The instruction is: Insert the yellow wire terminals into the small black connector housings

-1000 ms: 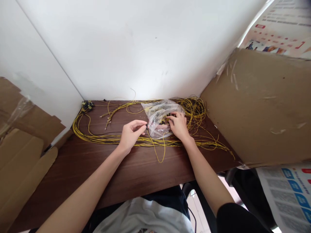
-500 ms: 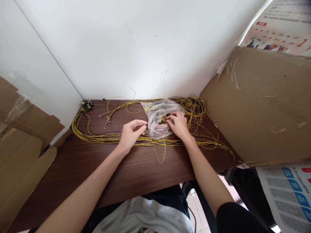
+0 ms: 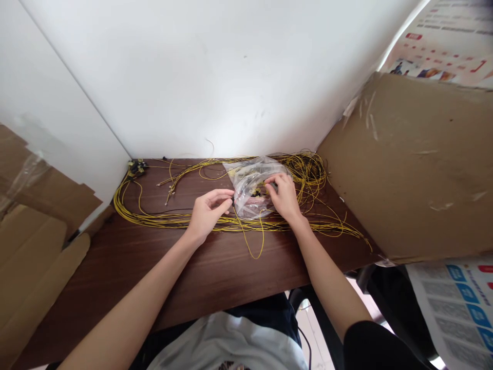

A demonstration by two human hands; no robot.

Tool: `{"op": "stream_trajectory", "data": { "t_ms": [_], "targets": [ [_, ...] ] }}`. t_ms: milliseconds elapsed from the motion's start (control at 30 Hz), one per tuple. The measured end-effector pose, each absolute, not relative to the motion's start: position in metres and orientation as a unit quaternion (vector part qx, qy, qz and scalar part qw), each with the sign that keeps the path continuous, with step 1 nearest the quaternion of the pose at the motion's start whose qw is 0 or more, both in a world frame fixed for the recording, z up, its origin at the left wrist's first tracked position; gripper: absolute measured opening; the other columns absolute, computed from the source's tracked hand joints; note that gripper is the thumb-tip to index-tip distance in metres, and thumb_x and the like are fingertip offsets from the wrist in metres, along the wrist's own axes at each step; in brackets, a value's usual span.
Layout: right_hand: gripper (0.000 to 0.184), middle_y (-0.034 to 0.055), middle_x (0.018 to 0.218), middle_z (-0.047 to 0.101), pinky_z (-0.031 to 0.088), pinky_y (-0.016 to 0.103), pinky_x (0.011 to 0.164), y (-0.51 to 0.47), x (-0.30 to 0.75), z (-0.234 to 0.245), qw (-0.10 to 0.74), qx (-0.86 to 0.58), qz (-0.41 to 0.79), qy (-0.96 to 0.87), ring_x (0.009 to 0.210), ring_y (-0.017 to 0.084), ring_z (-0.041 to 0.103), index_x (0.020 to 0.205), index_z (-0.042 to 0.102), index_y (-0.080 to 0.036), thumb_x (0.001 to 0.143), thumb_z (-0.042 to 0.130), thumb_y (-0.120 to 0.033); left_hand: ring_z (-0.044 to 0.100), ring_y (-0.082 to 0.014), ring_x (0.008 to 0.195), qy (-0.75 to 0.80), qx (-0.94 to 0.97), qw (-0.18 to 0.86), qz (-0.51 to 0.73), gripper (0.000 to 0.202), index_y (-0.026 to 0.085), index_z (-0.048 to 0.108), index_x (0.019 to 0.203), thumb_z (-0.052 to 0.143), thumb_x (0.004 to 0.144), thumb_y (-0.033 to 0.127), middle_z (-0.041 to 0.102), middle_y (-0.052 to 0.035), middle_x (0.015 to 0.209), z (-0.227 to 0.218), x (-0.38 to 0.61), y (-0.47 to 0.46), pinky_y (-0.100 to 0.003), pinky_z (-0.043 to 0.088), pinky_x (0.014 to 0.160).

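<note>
At the middle of the brown table [image 3: 185,277], a clear plastic bag [image 3: 246,180] lies with small black and yellow parts [image 3: 257,193] showing inside. Left of it, the left hand [image 3: 210,213] pinches a black connector [image 3: 233,201] between thumb and forefinger; a thin yellow wire [image 3: 254,257] loops from there toward the near side. The right hand [image 3: 283,195] is over the bag's right part, fingers curled, thumb near forefinger — whether they grip anything, I cannot tell. Far right, beside the bag — a tangled wire coil [image 3: 308,172].
</note>
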State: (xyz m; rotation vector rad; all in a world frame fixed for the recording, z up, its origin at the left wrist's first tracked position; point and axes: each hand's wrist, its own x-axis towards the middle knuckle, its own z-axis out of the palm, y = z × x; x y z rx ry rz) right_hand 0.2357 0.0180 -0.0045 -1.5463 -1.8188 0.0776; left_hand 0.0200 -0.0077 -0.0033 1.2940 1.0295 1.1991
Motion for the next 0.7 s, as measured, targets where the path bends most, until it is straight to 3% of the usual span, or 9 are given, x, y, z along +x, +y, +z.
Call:
{"op": "stream_trajectory", "data": {
  "t_ms": [267, 400, 533, 700],
  "targets": [
    [0.013, 0.002, 0.084, 0.064, 0.049, 0.03, 0.072, 0.008, 0.214, 0.002, 0.523, -0.463, 0.256, -0.668, 0.076, 0.016, 0.059, 0.086, 0.062, -0.02, 0.081, 0.057, -0.031, 0.057, -0.0104, 0.064, 0.441, 0.541, 0.51, 0.503, 0.028, 0.014, 0.071, 0.092, 0.068, 0.069, 0.03, 0.07, -0.0056, 0.089, -0.003, 0.021, -0.009, -0.024, 0.051, 0.061],
    [0.021, 0.003, 0.093, 0.062, 0.05, 0.029, 0.07, 0.002, 0.203, 0.003, 0.504, -0.414, 0.309, -0.693, 0.083, 0.015, 0.059, 0.101, 0.063, -0.023, 0.085, 0.052, -0.03, 0.057, -0.0098, 0.061, 0.446, 0.544, 0.505, 0.501, 0.029, 0.015, 0.071, 0.093, 0.068, 0.069, 0.03, 0.07, -0.0054, 0.089, -0.005, 0.019, -0.008, -0.024, 0.051, 0.061],
    [0.018, 0.0034, 0.09, 0.064, 0.049, 0.031, 0.077, -0.002, 0.196, 0.002, 0.475, -0.402, 0.306, -0.72, 0.084, 0.016, 0.06, 0.092, 0.068, -0.023, 0.085, 0.053, -0.031, 0.057, -0.0097, 0.059, 0.451, 0.539, 0.501, 0.505, 0.03, 0.014, 0.071, 0.093, 0.069, 0.068, 0.031, 0.07, -0.0058, 0.088, -0.006, 0.019, -0.007, -0.024, 0.051, 0.061],
    [0.017, 0.0038, 0.085, 0.069, 0.053, 0.033, 0.074, -0.001, 0.189, -0.007, 0.51, -0.4, 0.424, -0.633, 0.078, 0.016, 0.065, 0.085, 0.065, -0.02, 0.077, 0.063, -0.035, 0.058, -0.0112, 0.063, 0.45, 0.54, 0.501, 0.504, 0.031, 0.014, 0.071, 0.093, 0.07, 0.068, 0.032, 0.07, -0.0061, 0.088, -0.005, 0.021, -0.008, -0.024, 0.052, 0.06]
  ]
}}
